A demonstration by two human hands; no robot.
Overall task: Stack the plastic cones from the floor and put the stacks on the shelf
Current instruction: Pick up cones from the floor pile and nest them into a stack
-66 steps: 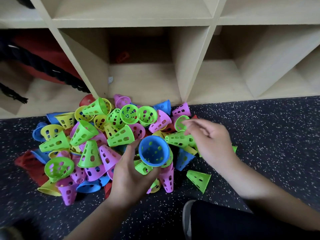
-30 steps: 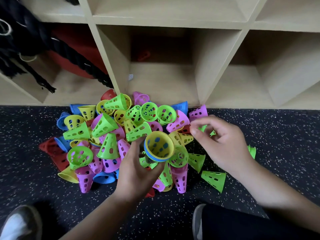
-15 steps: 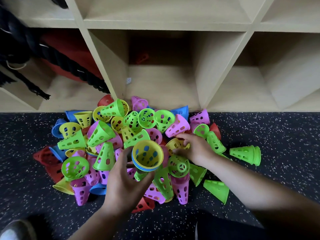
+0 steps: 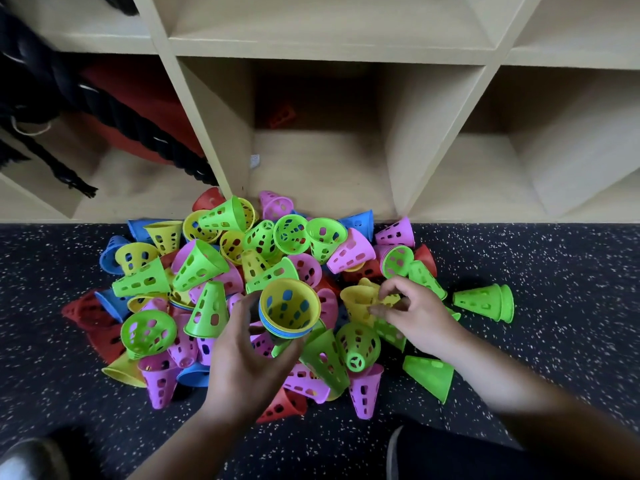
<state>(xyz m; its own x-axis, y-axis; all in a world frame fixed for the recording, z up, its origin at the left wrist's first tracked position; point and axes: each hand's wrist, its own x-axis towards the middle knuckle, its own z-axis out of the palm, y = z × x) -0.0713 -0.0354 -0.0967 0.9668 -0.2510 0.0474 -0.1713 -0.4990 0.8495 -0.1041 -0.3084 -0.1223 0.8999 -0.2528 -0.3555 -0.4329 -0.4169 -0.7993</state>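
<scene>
A pile of perforated plastic cones (image 4: pixel 221 271) in green, yellow, pink, blue and red lies on the dark speckled floor in front of the wooden shelf (image 4: pixel 322 174). My left hand (image 4: pixel 249 358) grips a small stack of cones (image 4: pixel 289 310), mouth up, with a yellow one nested inside blue ones. My right hand (image 4: pixel 412 313) pinches a yellow cone (image 4: pixel 358 301) at the pile's right side, lifted slightly. A short green stack (image 4: pixel 485 301) lies on its side to the right, and a single green cone (image 4: pixel 429 375) lies nearer me.
The shelf's middle compartment holds a small red piece (image 4: pixel 282 116) at its back. A black rope (image 4: pixel 131 123) and a red object (image 4: pixel 138 98) fill the left compartment. The right compartment (image 4: pixel 519 168) holds nothing visible. A shoe (image 4: pixel 31 459) is at bottom left.
A yellow cone has gone into the blue stack in my left hand. My right hand dropped into the pile and now pinches another yellow cone. A green stack now lies at the right.
</scene>
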